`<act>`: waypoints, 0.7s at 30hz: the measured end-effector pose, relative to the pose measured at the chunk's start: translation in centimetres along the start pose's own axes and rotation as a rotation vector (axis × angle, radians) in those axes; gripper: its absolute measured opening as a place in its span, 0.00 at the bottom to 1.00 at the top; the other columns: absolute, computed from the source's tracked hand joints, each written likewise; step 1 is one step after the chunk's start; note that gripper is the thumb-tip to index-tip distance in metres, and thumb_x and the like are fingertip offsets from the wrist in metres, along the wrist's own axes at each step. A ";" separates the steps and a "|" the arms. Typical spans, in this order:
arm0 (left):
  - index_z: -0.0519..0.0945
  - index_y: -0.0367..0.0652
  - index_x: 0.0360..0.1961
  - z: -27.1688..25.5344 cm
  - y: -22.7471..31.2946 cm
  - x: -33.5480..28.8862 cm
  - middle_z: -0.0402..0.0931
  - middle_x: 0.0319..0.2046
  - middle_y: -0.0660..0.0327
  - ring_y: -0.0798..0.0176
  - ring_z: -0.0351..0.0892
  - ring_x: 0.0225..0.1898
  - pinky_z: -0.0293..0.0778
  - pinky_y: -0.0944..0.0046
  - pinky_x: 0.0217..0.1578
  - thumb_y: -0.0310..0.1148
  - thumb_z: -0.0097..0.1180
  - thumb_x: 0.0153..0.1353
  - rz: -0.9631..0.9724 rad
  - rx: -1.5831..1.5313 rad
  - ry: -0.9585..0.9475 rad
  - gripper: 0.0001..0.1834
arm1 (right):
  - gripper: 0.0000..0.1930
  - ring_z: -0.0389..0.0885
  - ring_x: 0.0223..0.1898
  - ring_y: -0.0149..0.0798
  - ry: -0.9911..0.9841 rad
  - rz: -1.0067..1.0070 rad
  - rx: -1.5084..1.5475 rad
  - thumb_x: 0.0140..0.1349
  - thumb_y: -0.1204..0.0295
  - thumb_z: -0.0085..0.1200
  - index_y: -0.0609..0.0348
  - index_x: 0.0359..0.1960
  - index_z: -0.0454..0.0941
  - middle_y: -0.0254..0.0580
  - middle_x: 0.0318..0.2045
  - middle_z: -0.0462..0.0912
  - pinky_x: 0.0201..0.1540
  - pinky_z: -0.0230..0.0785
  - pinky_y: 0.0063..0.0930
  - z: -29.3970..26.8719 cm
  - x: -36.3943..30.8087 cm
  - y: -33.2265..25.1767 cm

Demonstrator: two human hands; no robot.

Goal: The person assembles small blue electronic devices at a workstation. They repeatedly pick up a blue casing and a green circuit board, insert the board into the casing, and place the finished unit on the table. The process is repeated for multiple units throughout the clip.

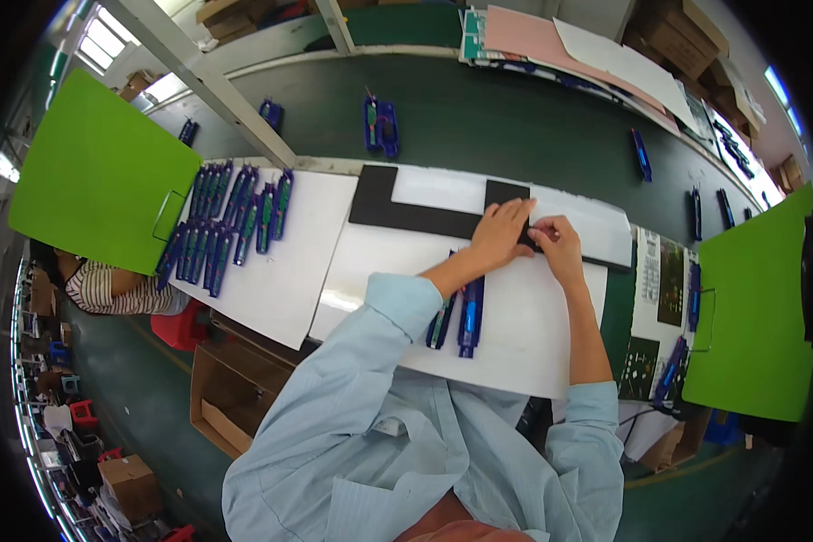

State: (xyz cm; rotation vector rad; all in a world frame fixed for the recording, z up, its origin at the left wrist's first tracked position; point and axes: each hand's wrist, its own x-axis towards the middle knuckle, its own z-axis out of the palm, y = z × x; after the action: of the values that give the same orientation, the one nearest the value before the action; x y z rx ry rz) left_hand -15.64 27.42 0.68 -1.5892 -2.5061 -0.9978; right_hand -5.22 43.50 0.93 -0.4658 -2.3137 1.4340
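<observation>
Both hands together: left hand [499, 233] flat on the black foam strip [415, 217], right hand [556, 242] pinching its edge, 2 blue pens [461, 318] just below.

Flat black L-shaped foam piece [406, 215] on white board [515, 334], under both hands.

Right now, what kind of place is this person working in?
Probably a factory packing line. A long green belt carries blue packaged items, more lie in rows on a white board, and cardboard boxes sit around.

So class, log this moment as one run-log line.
left hand: flat on black foam strip | right hand: pinching strip end | blue pen-like packs: on white board
</observation>
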 end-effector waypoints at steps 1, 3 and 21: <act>0.63 0.41 0.77 -0.3 -0.6 -0.3 0.71 0.69 0.45 0.44 0.66 0.75 0.60 0.45 0.71 0.45 0.80 0.52 -0.001 -0.001 -0.002 0.55 | 0.10 0.80 0.38 0.31 0.028 -0.010 0.023 0.64 0.71 0.70 0.61 0.43 0.84 0.37 0.37 0.84 0.45 0.75 0.29 0.3 -0.9 -1.1; 0.67 0.40 0.74 -1.5 -0.3 -1.2 0.73 0.68 0.47 0.43 0.68 0.73 0.60 0.46 0.71 0.42 0.76 0.57 0.008 -0.078 0.057 0.47 | 0.10 0.79 0.39 0.29 0.030 0.051 0.097 0.67 0.70 0.69 0.61 0.44 0.85 0.36 0.37 0.85 0.46 0.74 0.28 -0.3 -2.9 -3.3; 0.89 0.53 0.53 -7.0 9.0 -24.0 0.83 0.54 0.73 0.66 0.74 0.57 0.56 0.51 0.66 0.34 0.70 0.61 0.006 0.137 0.014 0.18 | 0.06 0.77 0.43 0.31 -0.350 0.279 0.183 0.69 0.73 0.67 0.60 0.44 0.85 0.36 0.42 0.77 0.49 0.73 0.26 5.3 -14.0 -7.9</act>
State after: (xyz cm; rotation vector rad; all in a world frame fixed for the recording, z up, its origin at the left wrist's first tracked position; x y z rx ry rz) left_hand 1.15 6.93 2.84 -1.5440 -2.4988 -0.8135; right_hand 3.83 29.57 3.92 -0.5357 -2.4174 1.9804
